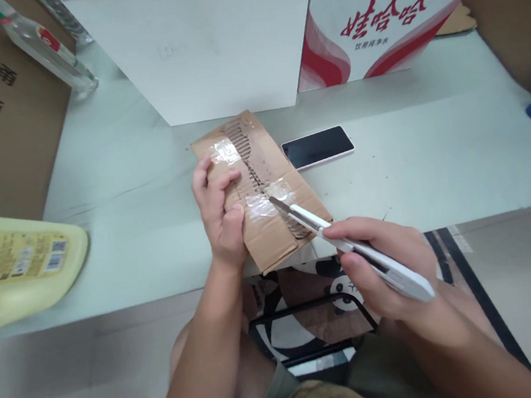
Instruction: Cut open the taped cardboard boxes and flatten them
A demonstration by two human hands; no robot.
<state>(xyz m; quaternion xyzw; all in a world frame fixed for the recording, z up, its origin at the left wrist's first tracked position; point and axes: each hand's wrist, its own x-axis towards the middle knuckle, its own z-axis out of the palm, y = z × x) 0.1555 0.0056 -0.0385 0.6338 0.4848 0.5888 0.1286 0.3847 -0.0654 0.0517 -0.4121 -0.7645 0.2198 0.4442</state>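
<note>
On the pale table (434, 167): one knife (378, 260), one taped box (273, 160)

Head view. Taped box ×1 lies at the near edge, clear tape (224, 151) in two places across its ragged seam. Left hand (223, 210) ×1, clamped on the box's left side. Right hand (408, 246) ×1, closed around the knife, hiding part of its handle; blade tip at the nearer tape. Phone (318, 146) ×1, just beside the box. White box (220, 51) ×1 blocks the table behind; red-and-white carton (370, 27) ×1 adjoins. Brown cartons (43, 141): two, left and right. Yellow jug (20, 278) ×1, left. Clear bottles (44, 48): two, one mostly cut off.

Beyond cardboard box (268, 163), white carton (210, 45) blocks — room right of phone (319, 147).
</note>
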